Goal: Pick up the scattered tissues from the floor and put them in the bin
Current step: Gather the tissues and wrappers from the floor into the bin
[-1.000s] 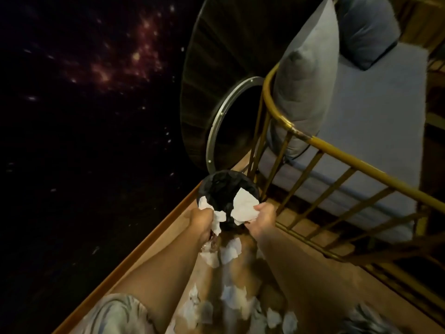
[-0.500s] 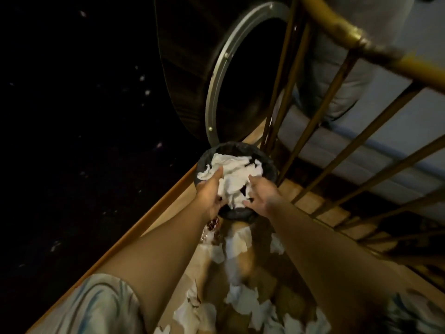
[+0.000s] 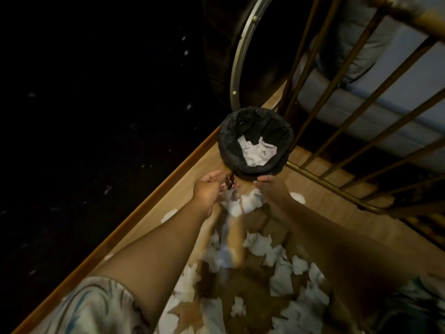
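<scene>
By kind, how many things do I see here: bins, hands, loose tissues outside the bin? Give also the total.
bin: 1
Hands: 2, the left hand and the right hand
loose tissues: at least 10; too blurred for an exact count
Total: at least 13

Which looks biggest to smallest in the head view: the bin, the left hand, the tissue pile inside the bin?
1. Bin
2. Tissue pile and left hand look alike; the hand is nearer the camera, so unranked.
</scene>
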